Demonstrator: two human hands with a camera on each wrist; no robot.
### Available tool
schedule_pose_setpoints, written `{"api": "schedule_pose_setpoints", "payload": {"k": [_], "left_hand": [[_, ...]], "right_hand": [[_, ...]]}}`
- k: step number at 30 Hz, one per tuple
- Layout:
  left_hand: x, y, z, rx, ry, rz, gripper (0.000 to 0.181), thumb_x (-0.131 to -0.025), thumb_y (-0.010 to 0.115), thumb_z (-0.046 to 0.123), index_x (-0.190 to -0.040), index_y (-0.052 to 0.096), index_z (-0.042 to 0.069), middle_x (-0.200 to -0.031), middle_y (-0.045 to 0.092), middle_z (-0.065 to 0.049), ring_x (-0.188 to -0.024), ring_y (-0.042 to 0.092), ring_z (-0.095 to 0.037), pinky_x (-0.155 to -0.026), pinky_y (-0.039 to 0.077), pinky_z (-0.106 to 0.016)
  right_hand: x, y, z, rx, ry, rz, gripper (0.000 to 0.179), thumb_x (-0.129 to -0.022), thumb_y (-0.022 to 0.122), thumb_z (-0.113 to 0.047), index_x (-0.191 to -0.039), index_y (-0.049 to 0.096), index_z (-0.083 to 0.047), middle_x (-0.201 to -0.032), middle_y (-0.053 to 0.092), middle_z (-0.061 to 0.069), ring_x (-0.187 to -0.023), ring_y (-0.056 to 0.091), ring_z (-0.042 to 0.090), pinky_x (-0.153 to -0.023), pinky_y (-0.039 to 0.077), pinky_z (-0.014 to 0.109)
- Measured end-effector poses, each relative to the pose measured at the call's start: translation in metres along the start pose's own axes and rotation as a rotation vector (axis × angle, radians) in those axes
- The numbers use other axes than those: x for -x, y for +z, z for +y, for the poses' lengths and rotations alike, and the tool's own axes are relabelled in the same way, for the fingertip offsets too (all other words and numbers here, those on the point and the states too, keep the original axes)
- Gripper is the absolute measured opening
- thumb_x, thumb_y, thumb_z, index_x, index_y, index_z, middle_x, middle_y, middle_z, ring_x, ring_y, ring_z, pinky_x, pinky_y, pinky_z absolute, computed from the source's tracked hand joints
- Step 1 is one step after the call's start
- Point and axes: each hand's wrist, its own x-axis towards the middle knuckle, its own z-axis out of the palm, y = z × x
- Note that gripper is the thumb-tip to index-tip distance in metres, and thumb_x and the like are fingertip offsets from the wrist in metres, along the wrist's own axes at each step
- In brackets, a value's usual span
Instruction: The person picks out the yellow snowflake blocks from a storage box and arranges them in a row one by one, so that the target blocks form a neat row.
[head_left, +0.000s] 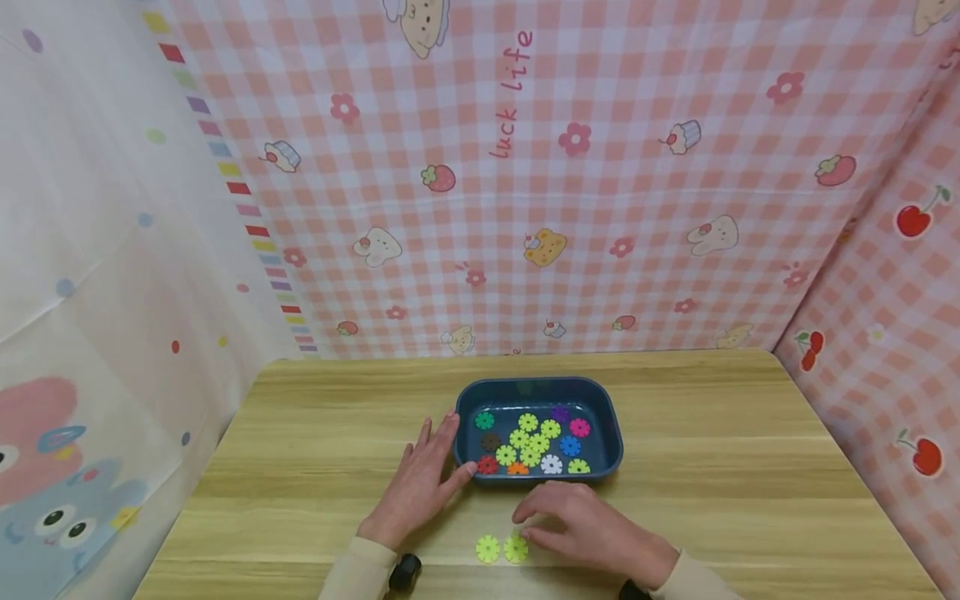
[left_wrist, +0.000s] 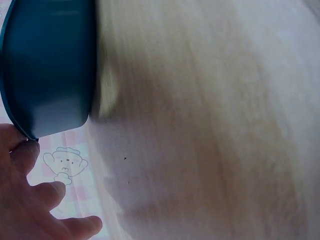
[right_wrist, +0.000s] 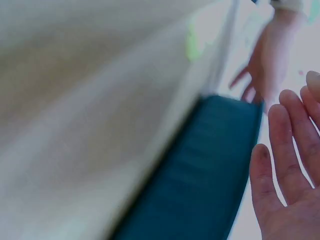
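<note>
A dark blue tray holds several notched plastic snowflake discs, many of them yellow-green. My left hand rests on the tray's left side with its fingers spread and the thumb by the front left corner; the left wrist view shows fingertips touching the rim. Two yellow-green discs lie side by side on the table before the tray, a left disc and a right disc. My right hand is bent loosely over the right disc, thumb tip close to it; whether they touch I cannot tell. Nothing shows in its fingers in the right wrist view.
Single discs in other colours lie among the yellow-green ones, such as a blue disc, a white disc and a red disc. The wooden table meets a pink checked cloth behind the tray, with more cloth at both sides.
</note>
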Motion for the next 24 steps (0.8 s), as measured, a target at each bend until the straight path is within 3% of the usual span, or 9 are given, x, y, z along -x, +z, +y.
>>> {"api": "schedule_pose_setpoints", "payload": {"k": [4,8,17,24], "left_hand": [[0.0,0.001,0.0,0.003,-0.008,-0.006,0.08,-0.104,0.056,0.053,-0.166,0.024,0.013,-0.171,0.024,-0.009,-0.156,0.015,-0.042,-0.117,0.022,-0.072],[-0.001,0.001,0.0,0.007,-0.013,-0.011,0.08,-0.104,0.056,0.053,-0.166,0.024,0.014,-0.171,0.024,-0.009,-0.157,0.014,-0.041,-0.117,0.022,-0.072],[-0.001,0.0,0.001,0.008,-0.008,-0.011,0.081,-0.104,0.054,0.055,-0.166,0.024,0.014,-0.171,0.023,-0.008,-0.157,0.014,-0.041,-0.118,0.021,-0.071],[-0.001,0.001,0.0,0.009,-0.013,-0.012,0.08,-0.104,0.054,0.054,-0.166,0.023,0.014,-0.171,0.023,-0.008,-0.157,0.014,-0.041,-0.118,0.021,-0.071]], "right_hand": [[-0.001,-0.009,0.005,0.035,-0.105,0.16,0.011,-0.097,0.075,-0.014,-0.107,0.077,-0.018,-0.105,0.074,-0.01,-0.098,0.069,0.005,-0.087,0.059,0.028],[-0.004,-0.018,0.014,0.041,-0.136,0.27,0.016,-0.093,0.078,-0.007,-0.105,0.077,-0.019,-0.103,0.075,-0.008,-0.095,0.071,0.009,-0.084,0.06,0.029],[-0.01,-0.044,0.032,-0.013,0.098,0.281,0.011,-0.097,0.075,-0.012,-0.107,0.077,-0.016,-0.105,0.076,-0.002,-0.098,0.07,0.01,-0.087,0.06,0.046],[-0.016,-0.052,0.046,-0.048,0.199,0.222,0.016,-0.099,0.073,-0.019,-0.114,0.076,-0.013,-0.114,0.074,0.003,-0.105,0.069,0.025,-0.091,0.058,0.051]]}}
